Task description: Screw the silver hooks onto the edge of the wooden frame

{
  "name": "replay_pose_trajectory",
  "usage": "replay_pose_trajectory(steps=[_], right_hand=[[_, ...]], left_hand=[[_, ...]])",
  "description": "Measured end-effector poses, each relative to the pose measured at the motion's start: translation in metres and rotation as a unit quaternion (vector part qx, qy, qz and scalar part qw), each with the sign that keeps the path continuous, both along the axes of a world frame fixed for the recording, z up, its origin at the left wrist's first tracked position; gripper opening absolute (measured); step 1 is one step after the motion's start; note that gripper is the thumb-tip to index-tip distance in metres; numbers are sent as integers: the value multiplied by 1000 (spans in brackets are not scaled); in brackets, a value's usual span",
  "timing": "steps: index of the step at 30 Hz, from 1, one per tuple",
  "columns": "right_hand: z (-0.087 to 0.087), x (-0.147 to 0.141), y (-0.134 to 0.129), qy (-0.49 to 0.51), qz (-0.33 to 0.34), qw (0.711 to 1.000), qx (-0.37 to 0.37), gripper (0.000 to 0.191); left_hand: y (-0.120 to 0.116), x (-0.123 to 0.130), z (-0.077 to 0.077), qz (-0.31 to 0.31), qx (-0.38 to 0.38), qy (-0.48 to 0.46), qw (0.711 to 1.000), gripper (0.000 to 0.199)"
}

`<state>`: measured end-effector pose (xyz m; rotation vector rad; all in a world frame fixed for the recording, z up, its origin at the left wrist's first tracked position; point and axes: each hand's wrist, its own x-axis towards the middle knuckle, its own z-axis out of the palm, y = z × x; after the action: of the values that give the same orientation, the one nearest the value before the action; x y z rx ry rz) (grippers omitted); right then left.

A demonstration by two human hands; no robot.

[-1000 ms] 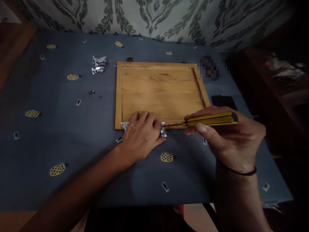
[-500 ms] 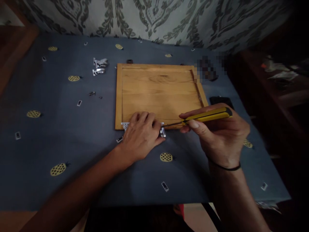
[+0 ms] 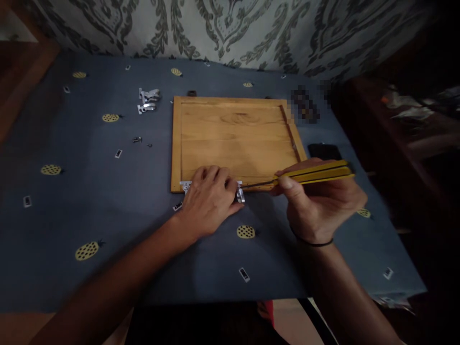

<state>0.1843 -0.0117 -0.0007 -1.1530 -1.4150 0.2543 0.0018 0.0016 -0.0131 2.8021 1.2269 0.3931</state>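
A framed wooden panel point(image 3: 237, 129) lies flat on the table. My left hand point(image 3: 210, 201) rests over its near edge, fingers curled and thumb stretched beside a metal hinge point(image 3: 240, 194), holding it against the wood. Another silver hinge plate point(image 3: 185, 186) shows at the left side of that hand; whether the parts join is hidden under it. My right hand point(image 3: 319, 203) is closed round the yellow and black handle of a screwdriver point(image 3: 312, 173). The screwdriver's shaft points left, its tip at the right hinge by the panel's edge. The exact contact at the tip is too small to make out.
Several loose hinges point(image 3: 148, 100) lie left of the panel, with several small screws point(image 3: 137, 140) nearer to me. A black phone-like object point(image 3: 325, 151) sits beyond my right hand. The blue tablecloth point(image 3: 143, 278) ends close to me, and a patterned curtain point(image 3: 223, 28) hangs behind.
My right hand has turned the screwdriver, its handle now showing another side and reaching further right. The right wrist has shifted left. My left hand stays on the hinge.
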Motion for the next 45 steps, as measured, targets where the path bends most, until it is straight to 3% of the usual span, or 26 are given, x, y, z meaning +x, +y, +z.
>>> replay_pose_trajectory(steps=[5,10,19,33,40,45], right_hand=[[2,-3,0,38,-1,999,0,6],[1,-2,1,57,43,997,-35,7],[-4,0,0,32,37,997,-57,11],[6,8,-7,8,90,986,-141,16],[6,3,-2,-64,76,993,-70,14],[2,-3,-3,-79,54,995,-41,25]], left_hand=[[-1,0,-2,1,10,-5,1000,39],[-1,0,-1,1,8,3,1000,38],[-1,1,-1,0,13,2,1000,39],[0,1,-2,3,13,-5,1000,40],[0,1,-3,3,16,-7,1000,40],[-1,2,-4,3,17,-6,1000,40]])
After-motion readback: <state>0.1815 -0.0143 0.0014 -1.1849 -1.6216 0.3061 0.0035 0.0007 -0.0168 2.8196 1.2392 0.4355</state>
